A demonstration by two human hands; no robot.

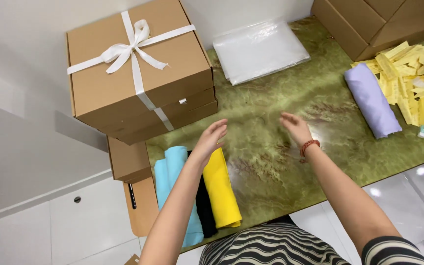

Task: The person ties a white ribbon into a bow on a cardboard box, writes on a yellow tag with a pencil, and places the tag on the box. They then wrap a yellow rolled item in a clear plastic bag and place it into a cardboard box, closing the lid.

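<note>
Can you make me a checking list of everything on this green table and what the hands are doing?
Surface: green marbled table, bare in the middle.
Job's things: yellow rolled cloth, black one and light blue one side by side under the left arm.
Clutter: brown box with white ribbon bow on a stack of boxes; clear plastic bags; lilac rolled cloth; heap of yellow paper strips; more brown boxes.
Hands: left hand and right hand both open, holding nothing, above the table.
Cables: nothing seen.
Surroundings: white wall, white tiled floor.
</note>
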